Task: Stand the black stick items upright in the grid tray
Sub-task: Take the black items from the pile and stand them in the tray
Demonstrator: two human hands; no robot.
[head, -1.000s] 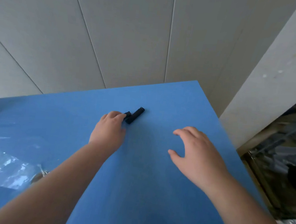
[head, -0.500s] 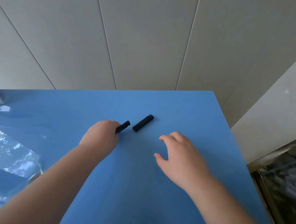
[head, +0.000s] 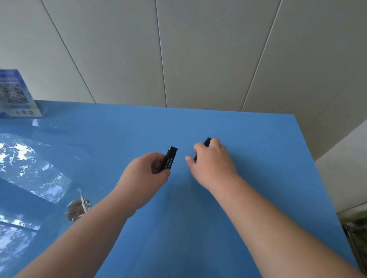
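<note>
Clearly, head view: only one camera, looking down on the smooth blue tabletop (head: 227,211).
Left hand (head: 144,177): fingers curled round the lower part of a short black stick with small white print (head: 170,159); the top end stands free.
Right hand (head: 213,162): fingers curled over a second black stick (head: 207,141); only its tip shows.
Handling: probably light, stiff and a little slippery; a grip low on the body seems best.
Grid tray: not in view.
Left edge: a blue card with a QR code (head: 13,93).

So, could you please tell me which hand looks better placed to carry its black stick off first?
Probably the left hand: it grips its black stick with the upper end showing clear. The right hand covers most of the second stick, low against the blue table. No grid tray is visible.
</note>
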